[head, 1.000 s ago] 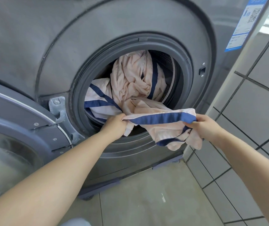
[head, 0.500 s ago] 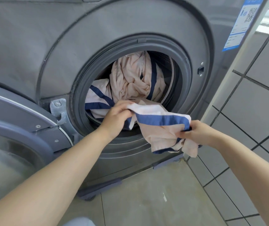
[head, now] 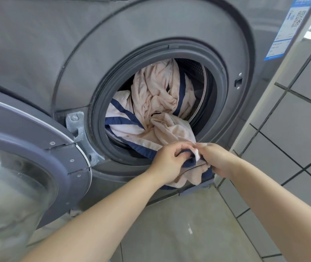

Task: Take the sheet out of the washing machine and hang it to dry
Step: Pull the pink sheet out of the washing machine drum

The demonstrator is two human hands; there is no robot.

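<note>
Both hands, left hand (head: 168,163) and right hand (head: 219,159), grip the sheet (head: 162,103), its bulk hidden in the drum.

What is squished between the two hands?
In the head view, a bunched blue-edged corner of the sheet lies between the left hand and the right hand, both pinching it.

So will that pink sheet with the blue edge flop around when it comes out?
Probably floppy: the pale pink sheet with navy blue border lies crumpled and sags below the left hand and right hand. Likely bulky, since most fills the grey drum opening.
</note>
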